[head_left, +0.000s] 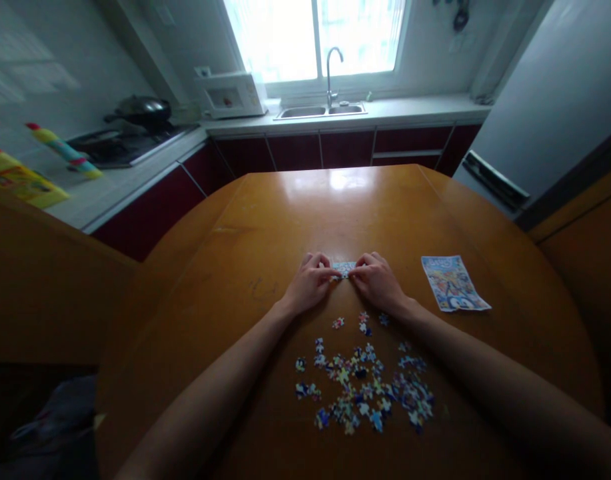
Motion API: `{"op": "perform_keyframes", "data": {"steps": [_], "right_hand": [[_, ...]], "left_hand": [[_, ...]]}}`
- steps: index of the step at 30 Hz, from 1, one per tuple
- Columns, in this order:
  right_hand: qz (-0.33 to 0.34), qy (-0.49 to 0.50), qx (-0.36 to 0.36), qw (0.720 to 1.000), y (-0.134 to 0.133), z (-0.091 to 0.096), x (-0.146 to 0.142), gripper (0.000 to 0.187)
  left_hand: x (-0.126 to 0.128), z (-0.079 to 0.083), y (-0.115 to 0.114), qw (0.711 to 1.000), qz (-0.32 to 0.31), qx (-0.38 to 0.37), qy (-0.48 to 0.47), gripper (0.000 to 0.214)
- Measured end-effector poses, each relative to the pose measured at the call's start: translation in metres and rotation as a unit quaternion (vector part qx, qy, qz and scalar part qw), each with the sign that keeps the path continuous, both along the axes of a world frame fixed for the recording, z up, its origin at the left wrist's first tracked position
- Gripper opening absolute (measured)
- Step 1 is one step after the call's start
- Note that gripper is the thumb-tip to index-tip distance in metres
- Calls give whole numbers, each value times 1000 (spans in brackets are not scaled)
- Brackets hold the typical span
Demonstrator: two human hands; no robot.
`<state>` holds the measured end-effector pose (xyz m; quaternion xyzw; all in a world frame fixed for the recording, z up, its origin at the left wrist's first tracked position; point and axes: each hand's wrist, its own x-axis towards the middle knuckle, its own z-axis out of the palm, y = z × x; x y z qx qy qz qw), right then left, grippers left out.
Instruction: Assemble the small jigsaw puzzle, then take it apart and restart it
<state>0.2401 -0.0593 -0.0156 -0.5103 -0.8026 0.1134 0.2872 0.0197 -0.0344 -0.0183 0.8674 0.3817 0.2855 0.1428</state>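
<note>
Both my hands meet over a small joined section of jigsaw puzzle (344, 267), pale blue and white, lying on the wooden table. My left hand (309, 283) pinches its left side, thumb and fingers pressed together. At the right side, my right hand (378, 283) grips it the same way. My fingers hide both ends of the section. Nearer to me lie many loose jigsaw pieces (361, 373) in a scattered heap, with a few apart, among them a pinkish piece (338, 323) just below my hands.
A creased picture sheet (454, 283) lies to the right of my right hand. The round-ended wooden table (225, 267) reaches toward a counter with a sink (305, 112) and a microwave (232, 95). A stove with a wok (144, 110) stands left, a fridge (545, 100) right.
</note>
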Motion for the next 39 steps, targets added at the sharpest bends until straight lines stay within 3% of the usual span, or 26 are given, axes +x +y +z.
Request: {"op": "perform_keyframes", "data": {"steps": [23,32,35,39], "right_hand": [[-28,20,19,999,-1,1,0,17],[9,-7,0,1000,1,-2,-2,19],[-1,31,-2,1000,4,-1,-1,23],[-75,127,28,989,9,-1,8,28]], "left_hand": [[0,0,-2,1000,-3,1,20,44],[0,0,-1,999,-11,0,35,46],[0,2,-2,999,-14,-1,43,47],[0,3,-4,999,-14,6,41,47]]}}
